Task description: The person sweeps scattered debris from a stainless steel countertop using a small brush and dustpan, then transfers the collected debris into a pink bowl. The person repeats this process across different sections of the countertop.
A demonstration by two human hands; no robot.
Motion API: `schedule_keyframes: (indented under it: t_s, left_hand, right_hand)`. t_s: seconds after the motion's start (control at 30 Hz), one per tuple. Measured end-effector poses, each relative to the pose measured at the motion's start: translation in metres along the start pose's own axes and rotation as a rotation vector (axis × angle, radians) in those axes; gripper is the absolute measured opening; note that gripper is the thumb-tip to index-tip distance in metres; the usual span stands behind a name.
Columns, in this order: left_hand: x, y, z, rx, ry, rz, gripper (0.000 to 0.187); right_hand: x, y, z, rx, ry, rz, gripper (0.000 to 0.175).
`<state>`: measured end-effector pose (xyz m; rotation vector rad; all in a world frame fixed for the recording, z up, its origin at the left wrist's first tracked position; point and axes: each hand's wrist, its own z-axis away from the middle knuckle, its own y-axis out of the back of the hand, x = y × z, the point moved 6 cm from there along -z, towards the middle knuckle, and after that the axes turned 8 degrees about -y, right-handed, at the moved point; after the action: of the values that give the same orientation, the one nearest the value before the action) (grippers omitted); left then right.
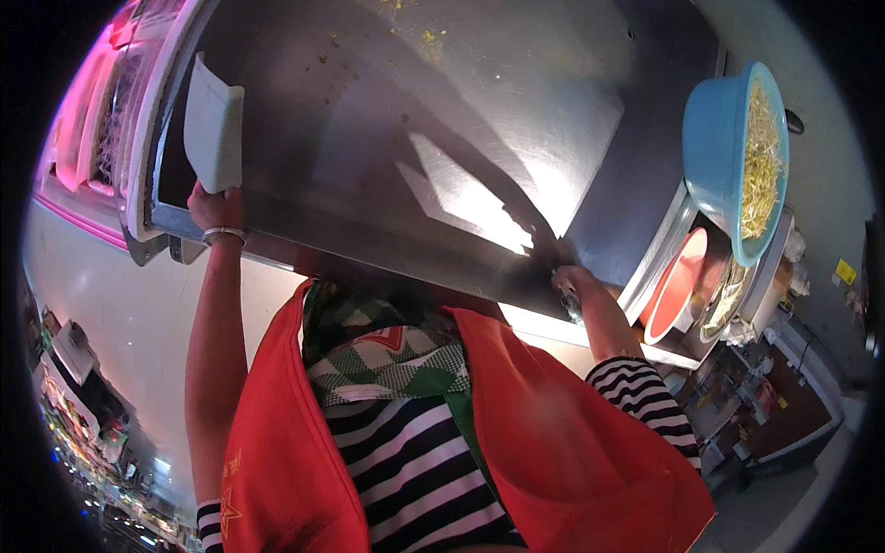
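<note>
My left hand (218, 207), with a pale band at the wrist, grips a white plastic scoop-like piece (214, 135) with a bent face. It stands up over the left end of a broad steel cooking or work surface (332, 159). At the front right edge of that steel, my right hand (579, 285) is curled with its fingers largely hidden. A small shiny, crumpled-looking thing (572, 307) shows just below those fingers; whether I hold it is unclear. Yellow food scraps (433, 43) lie on the far part of the steel.
To the right, a blue plastic basin (712, 148) holds bean sprouts (760, 166). Below it sit a red bowl (674, 290) and a container of pale food (726, 304). Clear-sided food bins (104, 117) in pink light line the left. A raised rim (387, 266) borders the steel's front.
</note>
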<state>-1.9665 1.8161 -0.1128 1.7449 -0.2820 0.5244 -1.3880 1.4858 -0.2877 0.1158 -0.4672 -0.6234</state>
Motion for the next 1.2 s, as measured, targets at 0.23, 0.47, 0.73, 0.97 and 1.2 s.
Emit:
schedule_keyframes:
  t_s: [0.23,0.47,0.73,0.97,1.2]
  left_hand:
    - [0.007,-0.001,0.005,-0.023,0.015,0.146,0.029]
    - [0.03,0.008,0.002,-0.055,-0.109,0.044,0.034]
    - [0.029,0.005,0.004,-0.053,-0.052,0.096,0.033]
    - [0.024,0.006,0.005,-0.01,-0.071,0.044,0.03]
    - [0.01,0.004,0.011,0.124,0.16,0.335,0.028]
  right_hand:
    - [-0.104,0.007,0.096,-0.399,0.5,-0.027,0.012]
    - [-0.295,0.113,0.234,-0.283,1.272,-0.928,0.034]
    - [-0.162,0.169,0.242,0.022,1.019,-0.473,0.024]
    - [-0.233,0.083,0.216,-0.208,1.079,0.195,0.012]
    - [-0.343,0.198,0.29,0.132,1.576,-0.823,0.014]
